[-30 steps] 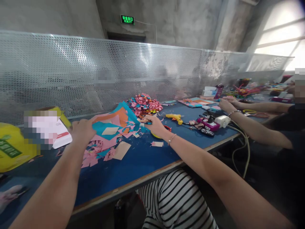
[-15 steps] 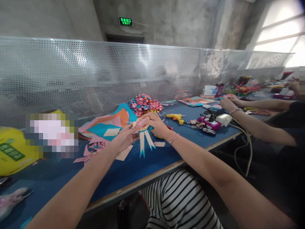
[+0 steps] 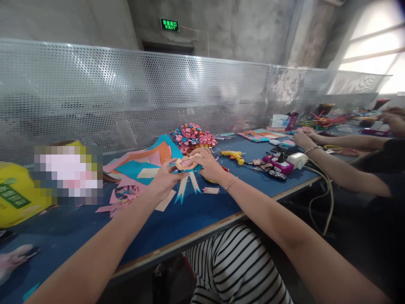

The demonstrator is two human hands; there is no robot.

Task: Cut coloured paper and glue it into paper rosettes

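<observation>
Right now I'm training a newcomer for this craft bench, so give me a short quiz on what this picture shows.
1. True or false: the yellow glue gun lies on the blue table, in neither hand.
2. Which grips the paper rosette? A) the left hand only B) the right hand only C) both
3. Fill in: the rosette's ribbon tails hang ____ it (above or below).
Key: 1 true; 2 C; 3 below.

Bare concrete walls (image 3: 247, 29), a perforated metal screen (image 3: 95, 84) behind the blue table (image 3: 177, 228) (bright window (image 3: 373, 42) at right).
</observation>
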